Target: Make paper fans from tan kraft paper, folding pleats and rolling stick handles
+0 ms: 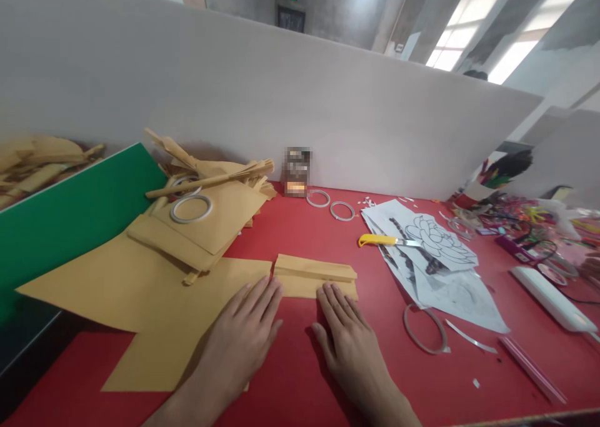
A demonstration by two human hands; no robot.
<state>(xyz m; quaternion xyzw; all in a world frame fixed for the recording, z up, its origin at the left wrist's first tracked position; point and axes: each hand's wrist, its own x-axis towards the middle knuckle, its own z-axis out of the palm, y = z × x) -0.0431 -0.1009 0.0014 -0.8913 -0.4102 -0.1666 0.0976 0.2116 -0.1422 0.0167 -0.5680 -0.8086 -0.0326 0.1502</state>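
Note:
A small folded piece of brown paper [314, 277] lies on the red table between and just beyond my hands. My left hand [246, 336] rests flat with its fingers stretched out, its fingertips at the left end of the folded piece and its palm over larger brown sheets [159, 346]. My right hand [349, 339] lies flat too, fingers extended, with the fingertips on the near edge of the folded piece toward its right end. Neither hand grips anything. A raised fold runs along the piece's length.
Stacked brown paper with a tape roll [191, 208] stands back left, beside a green board [84, 221]. To the right are a yellow-handled cutter [377, 240], white drawings [469, 296], tape rings [425, 329], a white tool [553, 299] and a pen cup [471, 192].

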